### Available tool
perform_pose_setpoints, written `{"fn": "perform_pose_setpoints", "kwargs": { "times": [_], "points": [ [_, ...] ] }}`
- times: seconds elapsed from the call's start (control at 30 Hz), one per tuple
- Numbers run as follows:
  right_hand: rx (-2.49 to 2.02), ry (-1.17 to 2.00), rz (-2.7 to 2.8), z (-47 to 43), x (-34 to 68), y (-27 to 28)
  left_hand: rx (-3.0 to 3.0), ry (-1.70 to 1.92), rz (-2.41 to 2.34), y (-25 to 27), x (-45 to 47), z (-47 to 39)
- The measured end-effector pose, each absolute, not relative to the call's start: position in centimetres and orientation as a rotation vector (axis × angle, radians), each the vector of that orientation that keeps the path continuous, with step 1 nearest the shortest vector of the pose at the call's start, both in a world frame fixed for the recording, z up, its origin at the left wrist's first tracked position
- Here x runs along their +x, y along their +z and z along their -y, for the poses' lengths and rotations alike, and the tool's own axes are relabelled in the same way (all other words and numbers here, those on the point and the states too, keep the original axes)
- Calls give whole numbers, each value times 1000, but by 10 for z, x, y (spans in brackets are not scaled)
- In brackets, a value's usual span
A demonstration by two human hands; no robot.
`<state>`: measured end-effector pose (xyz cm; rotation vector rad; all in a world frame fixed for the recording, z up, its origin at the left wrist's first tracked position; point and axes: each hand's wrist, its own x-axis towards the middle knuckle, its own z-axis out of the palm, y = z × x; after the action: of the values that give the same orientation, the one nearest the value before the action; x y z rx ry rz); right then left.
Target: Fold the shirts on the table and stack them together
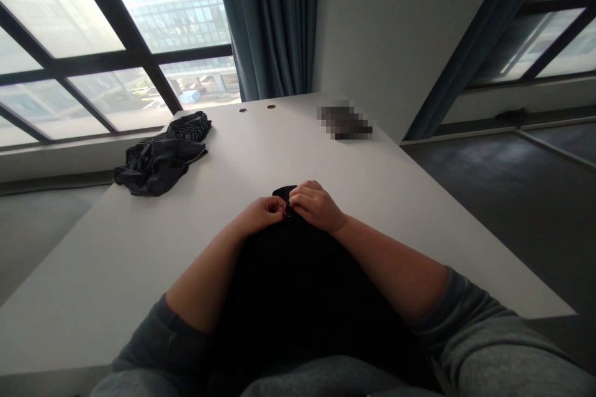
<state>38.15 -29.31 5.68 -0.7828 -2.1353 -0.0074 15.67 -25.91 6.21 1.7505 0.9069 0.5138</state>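
Observation:
A black garment (311, 304) stretches from the table toward my body, its narrow end lying farthest from me. It is too dark to tell which kind of garment it is. At that far end my left hand (264, 213) pinches the cloth from the left, thumb against fingers. My right hand (318, 206) grips the same end from the right with its fingers curled. The fingertips of both hands are close together, and a tiny shiny spot shows on the cloth just below them. What lies between the fingertips is hidden.
The white table (261, 149) carries a crumpled dark garment (162, 155) with a striped part at the far left. A blurred-out dark item (345, 121) lies near its far right corner. Two round holes are at the back edge. Behind stand a blue curtain (274, 18) and windows.

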Motion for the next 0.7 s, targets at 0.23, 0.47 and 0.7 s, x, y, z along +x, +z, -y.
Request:
{"fn": "perform_pose_setpoints", "kwargs": {
  "times": [0.23, 0.47, 0.7],
  "points": [
    [-779, 52, 2083, 292, 380, 59, 1790, 535, -828, 57, 158, 260],
    [-813, 70, 2080, 290, 385, 58, 1681, 598, -1019, 55, 156, 257],
    [-836, 165, 2121, 286, 384, 52, 1735, 613, -965, 53, 154, 256]
  ]
}}
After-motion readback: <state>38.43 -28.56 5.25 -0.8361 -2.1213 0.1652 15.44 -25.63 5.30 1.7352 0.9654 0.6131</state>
